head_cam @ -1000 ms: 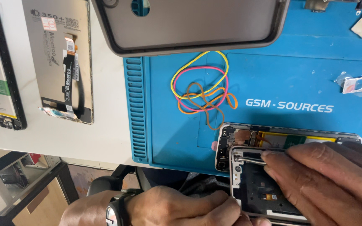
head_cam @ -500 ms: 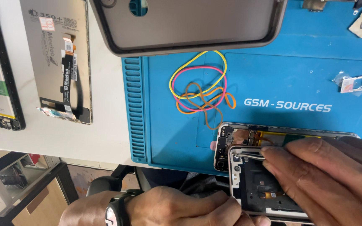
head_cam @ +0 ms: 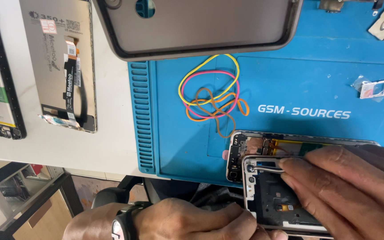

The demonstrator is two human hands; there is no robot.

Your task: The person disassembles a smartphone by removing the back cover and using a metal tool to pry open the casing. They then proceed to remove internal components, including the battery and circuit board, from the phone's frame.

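Your right hand [head_cam: 347, 191] pinches thin metal tweezers [head_cam: 267, 168], and their tip sits at the far left corner of the phone frame [head_cam: 281, 204]. Your left hand [head_cam: 192, 222] is closed on the near edge of that frame and holds it firm. The frame lies half on top of an open phone [head_cam: 263, 149], at the near right of the blue mat [head_cam: 290, 80].

Keep your left hand tight so the frame does not slide. Move the tweezers slowly and in small steps. Push only on the small part at the corner, not on the thin orange strip in the open phone just beyond it. Rest your right wrist low so the tip stays steady.

The rubber bands [head_cam: 212, 95] lie near, on the far side, so keep them away from your work. A grey back cover [head_cam: 201, 26] and a screen [head_cam: 63, 62] lie farther off on the desk [head_cam: 112, 142].
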